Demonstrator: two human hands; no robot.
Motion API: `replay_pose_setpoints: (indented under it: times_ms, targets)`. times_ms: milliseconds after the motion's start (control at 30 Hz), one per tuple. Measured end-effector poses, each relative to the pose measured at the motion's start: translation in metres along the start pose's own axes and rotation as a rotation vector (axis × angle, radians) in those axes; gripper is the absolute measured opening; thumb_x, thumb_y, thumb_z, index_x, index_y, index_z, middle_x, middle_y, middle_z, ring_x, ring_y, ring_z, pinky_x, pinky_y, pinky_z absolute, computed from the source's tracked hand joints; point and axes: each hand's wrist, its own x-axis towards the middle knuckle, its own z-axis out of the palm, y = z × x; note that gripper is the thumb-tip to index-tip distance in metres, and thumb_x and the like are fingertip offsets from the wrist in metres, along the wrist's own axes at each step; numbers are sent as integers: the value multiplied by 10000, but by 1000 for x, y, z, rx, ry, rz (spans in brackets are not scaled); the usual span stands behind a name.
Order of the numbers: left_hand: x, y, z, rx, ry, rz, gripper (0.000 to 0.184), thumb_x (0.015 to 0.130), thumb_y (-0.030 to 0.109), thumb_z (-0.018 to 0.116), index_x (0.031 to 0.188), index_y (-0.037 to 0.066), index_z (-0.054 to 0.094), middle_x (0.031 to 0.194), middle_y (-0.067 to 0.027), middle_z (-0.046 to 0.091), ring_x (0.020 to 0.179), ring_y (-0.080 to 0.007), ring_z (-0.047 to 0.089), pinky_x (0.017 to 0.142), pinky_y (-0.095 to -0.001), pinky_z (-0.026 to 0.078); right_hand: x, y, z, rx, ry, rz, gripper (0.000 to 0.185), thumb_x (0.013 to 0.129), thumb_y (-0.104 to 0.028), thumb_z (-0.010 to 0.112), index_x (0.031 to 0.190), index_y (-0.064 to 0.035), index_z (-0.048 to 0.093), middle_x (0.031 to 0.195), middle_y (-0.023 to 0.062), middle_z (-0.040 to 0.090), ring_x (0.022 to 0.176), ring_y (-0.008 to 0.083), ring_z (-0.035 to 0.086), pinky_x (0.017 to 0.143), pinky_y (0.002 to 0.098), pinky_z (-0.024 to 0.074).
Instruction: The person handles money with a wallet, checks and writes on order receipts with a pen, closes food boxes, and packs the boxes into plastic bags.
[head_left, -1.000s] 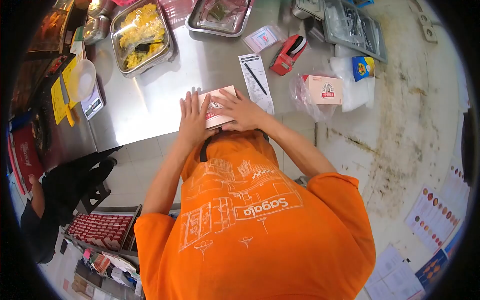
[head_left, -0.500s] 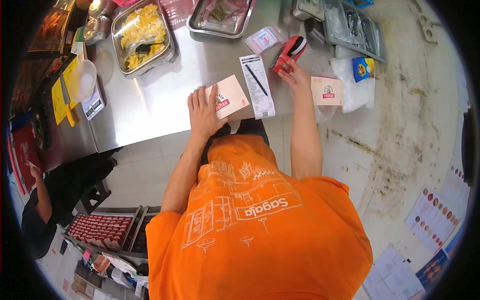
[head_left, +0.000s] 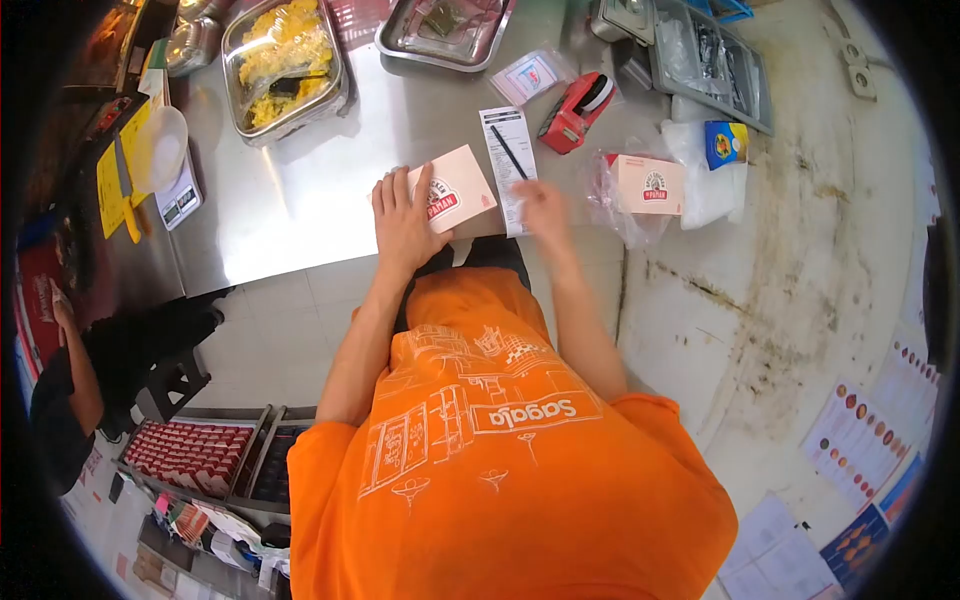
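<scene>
A pale pink printed box (head_left: 462,190) lies near the front edge of the steel table. My left hand (head_left: 403,225) rests on its left side, fingers apart and extended over the lid. Just right of the box is a white printed receipt (head_left: 514,210) with a black pen (head_left: 508,150) across it. My right hand (head_left: 545,212), blurred by motion, is over the receipt's lower right, close to the pen's lower end; whether it grips anything is unclear. A red tape dispenser (head_left: 577,112) stands behind it to the right.
On the steel table (head_left: 270,210) are a tray of yellow food (head_left: 285,70), a metal tray (head_left: 445,60), a second pink box (head_left: 650,185) partly in plastic, and a scale (head_left: 180,200) beside a yellow-handled knife (head_left: 130,215). Another person's arm (head_left: 82,370) shows at far left.
Both hands were on the box a second ago. My right hand moved to the tape dispenser, then back left to the receipt. My left hand has stayed on the box.
</scene>
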Motion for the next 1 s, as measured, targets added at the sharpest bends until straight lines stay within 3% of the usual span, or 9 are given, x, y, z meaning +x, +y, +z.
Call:
replay_pose_setpoints:
  times_ms: [100, 333, 433, 533, 633, 733, 833, 867, 1000]
  targets:
    - [-1, 0, 5, -42, 73, 5, 965, 620, 394, 837, 1444, 98, 429, 1370, -205, 437, 1301, -378, 383, 1119, -514, 264, -34, 42, 53, -144, -310, -121, 243, 918, -214, 655, 930, 10, 748, 700, 10, 636, 617, 82, 572, 535, 259, 438]
    - [1, 0, 4, -11, 39, 14, 882, 663, 331, 767, 1437, 71, 435, 1355, -219, 439, 1274, -393, 396, 1110, -523, 258, -40, 37, 68, -395, -264, 30, 456, 874, -418, 696, 833, 33, 744, 610, 126, 659, 531, 208, 606, 576, 379, 490]
    - [2, -2, 3, -25, 47, 40, 917, 630, 310, 777, 1443, 69, 428, 1350, -219, 442, 1251, -388, 410, 1092, -521, 270, -38, 50, 66, -340, -281, 174, 373, 908, -323, 694, 859, 45, 720, 615, 73, 644, 496, 134, 551, 480, 293, 443]
    - [6, -6, -4, -40, -45, 60, 992, 596, 306, 795, 1473, 83, 388, 1344, -222, 450, 1235, -391, 426, 1078, -510, 280, -28, 68, 68, -97, -353, -101, 340, 920, -282, 694, 933, 57, 707, 654, 83, 665, 469, 138, 554, 464, 292, 456]
    - [11, -10, -11, 2, -127, 85, 1026, 611, 392, 838, 1480, 88, 387, 1295, -211, 464, 1201, -384, 440, 1072, -495, 292, -21, 50, 58, -227, -432, 14, 303, 925, -230, 699, 986, 66, 688, 698, 85, 676, 481, 137, 569, 466, 295, 466]
    - [17, -14, -14, -8, -168, 100, 1070, 610, 423, 844, 1497, 83, 349, 1293, -241, 477, 1194, -414, 463, 1049, -520, 323, -13, 58, 57, -294, -456, 69, 381, 916, -210, 713, 1189, 39, 620, 835, 99, 690, 632, 143, 634, 531, 294, 519]
    - [20, -3, -24, -228, -410, -99, 1102, 593, 425, 841, 1499, 62, 329, 1293, -273, 487, 1187, -448, 480, 1013, -547, 363, -24, 48, 22, -30, -236, 41, 574, 919, -181, 705, 1407, -20, 449, 1003, 116, 673, 794, 160, 654, 639, 296, 561]
    - [14, 4, -20, -215, -402, -37, 1100, 582, 375, 824, 1505, 61, 314, 1270, -269, 506, 1163, -449, 500, 996, -553, 381, -30, 39, 9, 324, -220, 98, 796, 887, -212, 747, 1483, -2, 263, 1022, 108, 658, 836, 150, 652, 608, 282, 551]
    - [24, 96, -37, -290, -400, 114, 1104, 544, 318, 817, 1494, 42, 328, 1293, -274, 481, 1207, -429, 462, 1030, -532, 353, -46, -10, -95, 113, -231, 79, 663, 909, -249, 716, 1419, 24, 391, 1074, 100, 655, 947, 145, 634, 716, 303, 561]
